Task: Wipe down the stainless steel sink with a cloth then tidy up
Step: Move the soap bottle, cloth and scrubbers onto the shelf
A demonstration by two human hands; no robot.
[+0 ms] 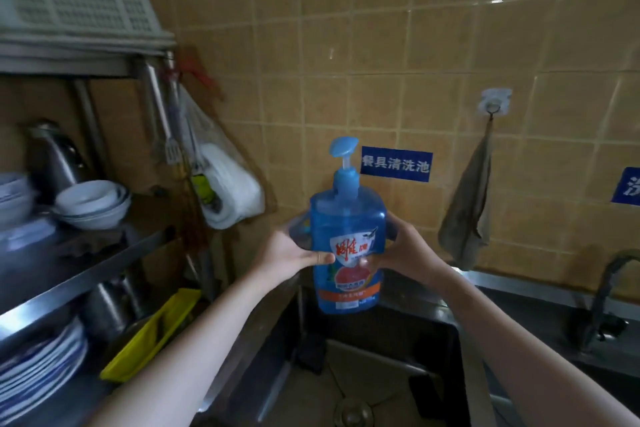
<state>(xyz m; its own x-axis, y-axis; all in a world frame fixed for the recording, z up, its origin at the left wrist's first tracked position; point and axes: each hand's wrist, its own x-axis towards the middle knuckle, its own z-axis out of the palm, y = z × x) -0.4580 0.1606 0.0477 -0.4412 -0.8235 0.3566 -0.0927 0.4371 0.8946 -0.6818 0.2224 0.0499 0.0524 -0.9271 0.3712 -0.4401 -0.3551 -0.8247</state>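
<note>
A blue pump bottle of dish soap (348, 236) with a red and orange label is held upright in the air above the back edge of the stainless steel sink (381, 374). My left hand (289, 255) grips its left side and my right hand (407, 250) grips its right side. A grey cloth (469, 215) hangs from a wall hook (493, 102) to the right of the bottle. The sink basin lies below, with its drain (353, 412) at the bottom edge of the view.
A steel shelf rack (79, 263) at left carries stacked bowls (93, 201), plates (38, 367), a kettle (52, 152) and a yellow tray (152, 333). A plastic bag (225, 184) hangs on its post. A dark tap (606, 302) stands at right. Tiled wall behind.
</note>
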